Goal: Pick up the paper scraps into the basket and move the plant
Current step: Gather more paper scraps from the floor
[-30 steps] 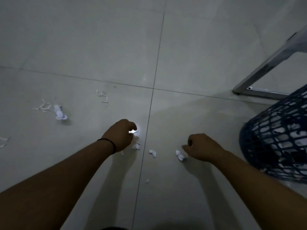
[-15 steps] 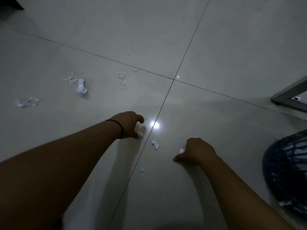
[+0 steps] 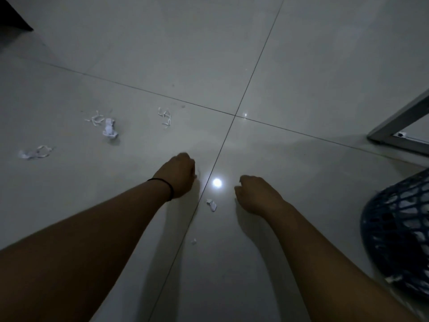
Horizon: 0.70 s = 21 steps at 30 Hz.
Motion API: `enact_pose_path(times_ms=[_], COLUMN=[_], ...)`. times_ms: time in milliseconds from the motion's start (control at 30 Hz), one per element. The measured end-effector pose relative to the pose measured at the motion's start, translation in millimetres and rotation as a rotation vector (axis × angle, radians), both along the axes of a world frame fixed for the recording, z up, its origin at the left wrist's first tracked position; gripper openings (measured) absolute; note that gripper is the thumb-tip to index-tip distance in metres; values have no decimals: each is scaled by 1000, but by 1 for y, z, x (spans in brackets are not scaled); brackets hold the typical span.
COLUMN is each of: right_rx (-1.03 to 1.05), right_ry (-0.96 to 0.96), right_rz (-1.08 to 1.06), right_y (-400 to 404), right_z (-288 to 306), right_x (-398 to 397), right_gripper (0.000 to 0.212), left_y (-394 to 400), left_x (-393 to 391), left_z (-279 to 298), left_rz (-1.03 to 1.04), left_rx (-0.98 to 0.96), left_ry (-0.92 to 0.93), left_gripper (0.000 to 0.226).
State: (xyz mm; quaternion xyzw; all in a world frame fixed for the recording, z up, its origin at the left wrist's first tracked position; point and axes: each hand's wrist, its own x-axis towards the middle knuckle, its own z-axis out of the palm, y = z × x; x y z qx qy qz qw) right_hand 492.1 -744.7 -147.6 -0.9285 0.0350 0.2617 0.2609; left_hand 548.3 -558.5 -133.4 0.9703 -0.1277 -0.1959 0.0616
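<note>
With both the left hand (image 3: 180, 175) and the right hand (image 3: 257, 196) curled closed, contents unseen, any gathered bits could be dropped before the basket (image 3: 399, 231) at the floor's right edge is reached, and the small scrap (image 3: 211, 204) between them overlooked in the dimness.

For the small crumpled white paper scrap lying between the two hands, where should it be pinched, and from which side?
Pinch the small crumpled white paper scrap across its narrow width, coming straight down from above. It lies low on the grey tiled floor with nothing underneath to hook, so fingertips should probably close on its raised creases. The right hand looks nearest.
</note>
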Motion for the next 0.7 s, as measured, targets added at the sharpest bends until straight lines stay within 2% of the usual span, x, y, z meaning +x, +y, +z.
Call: enact_pose_path(times_ms=[133,233,333,467,533,600,700], right_rx=[48,65,74,-23,-37,-49,-74], right_ry=[-79,-131,-150,-245,-224,-192,-220], right_rz=[6,55,88,91,98,141,176], right_y=[24,38,45,47,49,51,52], right_z=[3,-2,-16,-30,-34,-38,-43], right_x=[5,0,-12,-25,-27,-28,-27], right_gripper=[13,35,49,38,42,41,28], left_y=[19,30,35,47,51,51,47], left_x=[7,4,-1,-1,-2,-3,-5], left_z=[10,14,13,3,-3,-10,-17], left_rz=[314,387,332,218,183,169,173], left_rx=[-231,-279,-203,70,168,200,162], left_ry=[-45,14,92,221,301,346,347], left_gripper=[14,21,26,50,60,60,47])
